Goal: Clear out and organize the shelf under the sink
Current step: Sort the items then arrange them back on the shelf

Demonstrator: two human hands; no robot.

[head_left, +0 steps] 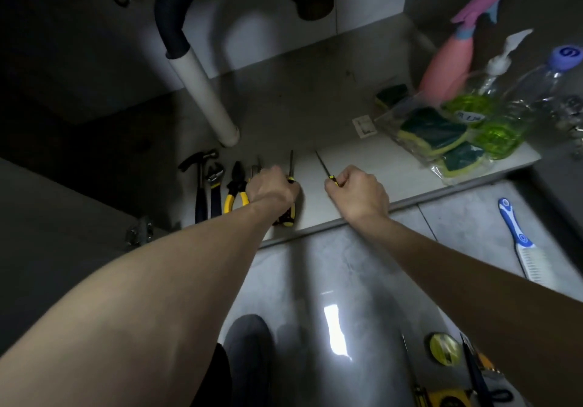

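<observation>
- Two screwdrivers are in hand: the left hand (273,186) grips a yellow-and-black screwdriver (290,167), the right hand (358,193) grips a thinner screwdriver (323,165), both over the shelf (362,167) front.
- Seemingly midway: hammer (199,182), wrench (215,182) and pliers (235,190) lie in a row on the shelf's left.
- Left on the floor (315,280): a brush (519,239), a tape roll (444,348).
- A clear bag (438,137) holds sponges; the pump bottle (492,113) holds green liquid.

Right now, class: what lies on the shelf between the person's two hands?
In the head view, only bare shelf lies between the left hand and the right hand; each grips a screwdriver, shafts pointing away.
</observation>
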